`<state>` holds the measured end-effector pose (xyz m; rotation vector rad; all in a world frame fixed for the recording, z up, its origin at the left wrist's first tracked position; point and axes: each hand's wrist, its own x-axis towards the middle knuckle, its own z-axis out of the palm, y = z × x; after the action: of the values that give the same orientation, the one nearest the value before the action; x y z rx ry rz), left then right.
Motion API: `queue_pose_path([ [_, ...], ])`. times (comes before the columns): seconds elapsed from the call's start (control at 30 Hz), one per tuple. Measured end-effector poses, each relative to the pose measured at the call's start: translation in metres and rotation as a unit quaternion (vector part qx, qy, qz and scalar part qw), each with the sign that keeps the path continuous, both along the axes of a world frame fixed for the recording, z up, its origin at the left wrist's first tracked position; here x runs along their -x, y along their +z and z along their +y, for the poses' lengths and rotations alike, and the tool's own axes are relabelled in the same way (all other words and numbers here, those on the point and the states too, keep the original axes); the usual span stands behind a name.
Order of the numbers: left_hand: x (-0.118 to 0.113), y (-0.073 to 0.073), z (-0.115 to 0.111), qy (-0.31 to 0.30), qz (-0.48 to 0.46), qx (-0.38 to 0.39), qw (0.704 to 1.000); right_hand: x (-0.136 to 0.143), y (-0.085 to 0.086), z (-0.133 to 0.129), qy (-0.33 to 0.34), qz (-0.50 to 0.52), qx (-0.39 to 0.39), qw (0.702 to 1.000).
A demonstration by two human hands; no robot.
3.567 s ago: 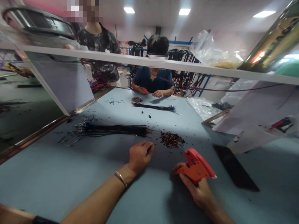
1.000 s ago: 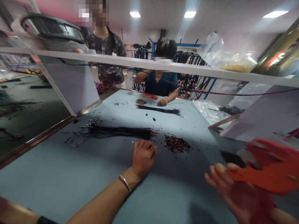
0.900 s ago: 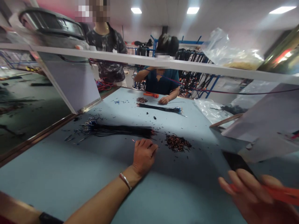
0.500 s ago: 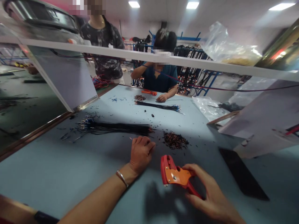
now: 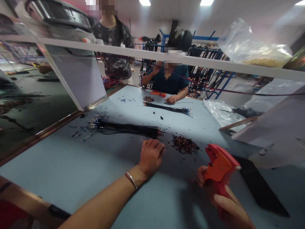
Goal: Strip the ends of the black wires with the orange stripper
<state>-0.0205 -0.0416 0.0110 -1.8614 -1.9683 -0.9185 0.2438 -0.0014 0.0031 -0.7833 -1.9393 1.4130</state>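
My left hand (image 5: 151, 157) rests low over the table, its fingers pinched together. A short dark end of a thin wire (image 5: 166, 148) sticks out from the fingertips; the rest of that wire is hidden by the hand. In my right hand (image 5: 226, 197) is a red and orange wire stripper (image 5: 220, 167), raised with its head up and tilted. Just beyond the left hand lies a bundle of black wires (image 5: 131, 129), with silvery and blue ends at its left. A heap of small dark and coppery offcuts (image 5: 185, 144) lies between the hands, farther back.
A black flat strip (image 5: 262, 187) lies at the right. Across the table sits a co-worker (image 5: 170, 79) near another wire bundle (image 5: 166, 108) and an orange tool (image 5: 158, 93). Another person (image 5: 114, 47) stands behind. A white shelf bar (image 5: 143, 57) spans above the table, carrying plastic bags (image 5: 257, 47).
My right hand has moved right and turned the wire stripper, so its head now points up and faces the other way. My left hand stays pinched near the bundle. The view has shifted slightly.
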Motion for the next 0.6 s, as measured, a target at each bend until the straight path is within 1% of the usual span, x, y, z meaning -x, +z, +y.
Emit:
queue_pose_path([
  [0.1,-0.001,0.000,0.000,0.005,-0.001,0.003,1.000,-0.002,0.002,-0.002,-0.045,-0.077,-0.031,0.996],
  [0.13,-0.002,0.001,0.000,0.007,-0.002,0.007,1.000,-0.001,0.003,-0.002,-0.050,-0.105,-0.042,0.992],
  [0.23,-0.002,0.002,-0.001,0.015,-0.009,0.021,1.000,0.008,0.010,-0.002,-0.031,-0.174,-0.098,0.979],
  [0.3,-0.002,0.002,-0.001,0.018,-0.013,0.029,0.999,0.014,0.015,-0.001,-0.018,-0.202,-0.132,0.970],
  [0.4,-0.001,0.001,-0.001,0.014,-0.009,0.029,0.999,0.018,0.016,-0.001,-0.021,-0.213,-0.166,0.963],
  [0.6,-0.001,-0.003,0.001,0.009,-0.001,0.026,1.000,0.011,0.007,0.003,-0.037,-0.206,-0.195,0.958],
])
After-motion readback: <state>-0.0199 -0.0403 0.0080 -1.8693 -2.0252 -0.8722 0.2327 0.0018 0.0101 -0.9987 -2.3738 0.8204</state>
